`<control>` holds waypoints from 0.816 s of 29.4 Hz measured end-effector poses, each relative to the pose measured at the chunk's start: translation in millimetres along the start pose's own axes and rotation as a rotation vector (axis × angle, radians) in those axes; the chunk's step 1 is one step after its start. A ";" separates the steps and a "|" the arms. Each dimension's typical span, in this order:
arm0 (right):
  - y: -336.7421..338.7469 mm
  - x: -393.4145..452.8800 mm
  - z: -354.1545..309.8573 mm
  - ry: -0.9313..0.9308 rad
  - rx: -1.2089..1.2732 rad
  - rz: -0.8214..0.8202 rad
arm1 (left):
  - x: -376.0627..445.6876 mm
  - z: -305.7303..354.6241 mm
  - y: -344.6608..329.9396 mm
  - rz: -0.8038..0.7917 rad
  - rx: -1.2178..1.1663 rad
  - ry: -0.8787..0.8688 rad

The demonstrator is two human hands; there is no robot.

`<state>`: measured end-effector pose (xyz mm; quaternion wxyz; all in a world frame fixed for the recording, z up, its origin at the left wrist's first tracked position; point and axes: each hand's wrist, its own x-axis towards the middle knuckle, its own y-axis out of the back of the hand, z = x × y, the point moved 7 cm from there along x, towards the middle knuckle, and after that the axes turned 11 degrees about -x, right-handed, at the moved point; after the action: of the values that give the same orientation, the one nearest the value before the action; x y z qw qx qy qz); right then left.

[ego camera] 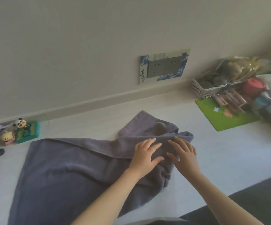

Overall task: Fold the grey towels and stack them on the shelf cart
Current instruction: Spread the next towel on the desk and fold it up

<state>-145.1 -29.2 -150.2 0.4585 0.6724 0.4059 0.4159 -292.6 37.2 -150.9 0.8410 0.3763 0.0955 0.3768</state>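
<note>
The towel (69, 168) lies spread on a pale table (220, 159), its far right portion bunched and partly doubled over, with one corner pointing toward the wall. Both hands rest flat on this bunched portion: the left hand (145, 153) and the right hand (184, 151) lie side by side, fingers extended and spread, pressing the cloth and gripping nothing. Judged from this layout, the step in hand is smoothing or squaring a first fold; the fold is not yet clean. Risk 1: pressing over the lump under the palms may set creases into the fold, giving an uneven bundle that stacks poorly. Risk 2: the near left part of the towel reaches the table edge; a sideways pull could drag it off. Risk 3: flat palms have no hold on the edges, so layers may slip out of line when pushed. The shelf cart cannot be identified in view. The table is smooth and light-coloured, set against a plain wall (99, 46) with a raised back strip. A socket plate (164, 66) with a blue decorative frame sits on the wall. Small toys (20, 130) stand at the far left. At the far right are a green mat (229, 117), a white basket (207, 88) and blurred clutter.
</note>
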 end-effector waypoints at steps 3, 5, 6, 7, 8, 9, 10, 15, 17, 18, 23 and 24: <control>-0.2 14.3 29.6 -0.057 0.029 -0.060 | 28.4 8.4 -18.8 -0.042 0.009 0.059; -1.8 27.5 37.0 -0.034 0.019 -0.120 | 43.4 9.2 -25.8 -0.077 0.029 0.116; -6.3 33.2 38.1 -0.016 0.022 -0.155 | 46.9 7.8 -25.3 -0.080 0.033 0.129; -5.5 41.6 53.2 -0.002 0.013 -0.201 | 61.1 14.0 -34.2 -0.083 0.030 0.143; -8.0 45.1 54.2 0.017 0.022 -0.230 | 63.0 12.7 -31.2 -0.041 -0.002 0.130; -5.0 51.5 56.1 0.042 0.036 -0.234 | 66.9 14.4 -26.9 0.013 -0.050 0.127; -3.5 55.0 53.1 0.066 0.072 -0.247 | 65.5 13.6 -17.7 0.077 -0.137 0.140; 6.8 79.7 37.6 0.095 0.353 -0.522 | 60.2 3.8 25.4 0.317 -0.483 0.392; 6.3 90.6 28.1 0.127 0.447 -0.626 | 53.7 -7.0 44.1 0.451 -0.606 0.494; 6.4 95.0 22.9 0.114 0.495 -0.685 | 52.3 -11.4 53.2 0.503 -0.636 0.508; 21.5 104.5 -13.0 0.218 0.683 -0.961 | 47.6 -23.1 92.7 0.713 -0.767 0.525; 25.7 103.5 -15.8 0.229 0.712 -0.990 | 47.0 -25.4 96.0 0.724 -0.766 0.524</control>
<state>-121.9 64.8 -102.6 0.2979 0.4673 0.8300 0.0624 -325.0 126.2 -95.2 0.6831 -0.0513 0.0224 0.7282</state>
